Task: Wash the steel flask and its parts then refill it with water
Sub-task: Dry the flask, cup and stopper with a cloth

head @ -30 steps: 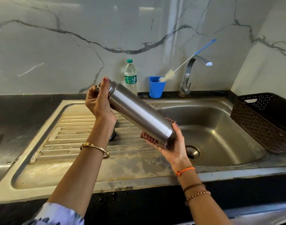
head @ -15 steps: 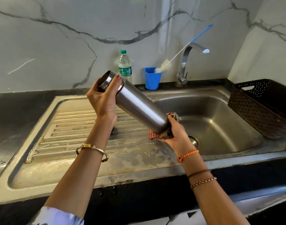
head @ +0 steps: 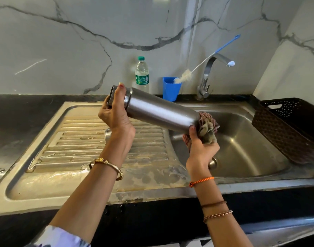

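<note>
Currently left hand (head: 115, 114) is gripping the steel flask (head: 159, 111) at its open neck, fingers curled round it. Flask is lying tilted over the sink (head: 241, 154), base pointing toward 4 o'clock. Right hand (head: 201, 148) is clutching a bunched cloth (head: 207, 126) against the flask base. Faucet (head: 208, 75) is sitting at 1 o'clock, blue cup (head: 170, 90) beside it.

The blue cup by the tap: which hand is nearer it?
Right. The right hand sits below the blue cup, over the basin; the left hand is farther left.
</note>
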